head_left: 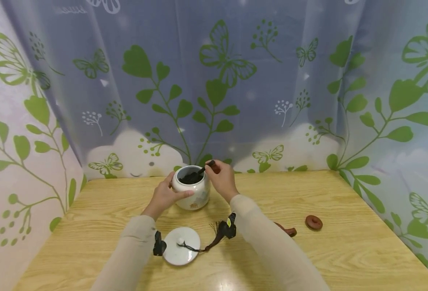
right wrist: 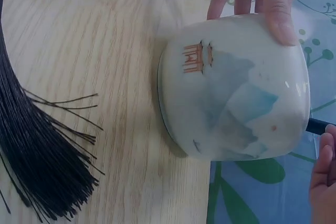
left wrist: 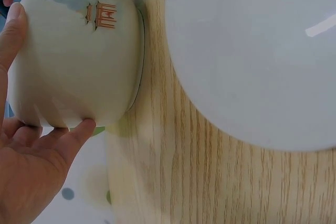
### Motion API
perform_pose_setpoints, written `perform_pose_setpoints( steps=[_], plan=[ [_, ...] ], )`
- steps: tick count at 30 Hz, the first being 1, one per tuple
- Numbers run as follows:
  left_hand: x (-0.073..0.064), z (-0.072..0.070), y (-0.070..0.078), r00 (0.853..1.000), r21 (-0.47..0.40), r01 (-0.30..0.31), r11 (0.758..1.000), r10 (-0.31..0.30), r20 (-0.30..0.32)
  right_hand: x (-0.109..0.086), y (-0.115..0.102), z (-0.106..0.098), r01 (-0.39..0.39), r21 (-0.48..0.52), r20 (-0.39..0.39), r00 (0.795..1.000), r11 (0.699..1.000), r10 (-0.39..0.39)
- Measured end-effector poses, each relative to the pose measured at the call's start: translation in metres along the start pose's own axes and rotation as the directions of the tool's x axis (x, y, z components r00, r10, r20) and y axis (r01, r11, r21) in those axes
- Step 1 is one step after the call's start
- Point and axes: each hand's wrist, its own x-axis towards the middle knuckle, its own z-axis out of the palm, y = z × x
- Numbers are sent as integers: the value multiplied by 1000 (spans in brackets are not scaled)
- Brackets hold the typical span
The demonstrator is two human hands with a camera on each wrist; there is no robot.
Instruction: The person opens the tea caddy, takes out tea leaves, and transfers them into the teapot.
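Observation:
A white ceramic jar (head_left: 196, 199) with a painted mountain and red pavilion stands toward the back of the table. My left hand (head_left: 164, 197) holds its left side, thumb across the front and fingers round the side, as the left wrist view also shows. Dark loose contents (head_left: 189, 178), like tea leaves, fill part of the jar. In my right hand (head_left: 223, 180), at the right rim, thumb and fingers pinch the black handle (head_left: 207, 166) of a scoop that slants into the mouth. The scoop's lower end is lost among the dark contents.
In front of the jar lies its round white lid (head_left: 174, 257), with a dark cord and tassel (head_left: 215, 241) off its knob. A small brown clay lid (head_left: 313, 222) is at right. A brown clay spout (head_left: 290, 232) shows past my right sleeve. Patterned curtains enclose the table.

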Motion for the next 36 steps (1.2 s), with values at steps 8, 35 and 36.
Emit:
perform_pose_setpoints(
  steps=[8, 35, 36],
  plan=[
    [0, 1, 0, 1000, 4, -8, 1000, 8, -2, 1, 0, 3, 138, -194, 101, 988, 971, -121],
    [0, 1, -1, 999, -6, -45, 999, 45, 2, -4, -5, 3, -102, -99, 192, 974, 990, 119],
    [0, 1, 0, 999, -8, -47, 999, 47, 1, -4, -5, 3, -106, -100, 188, 974, 989, 123]
  ],
)
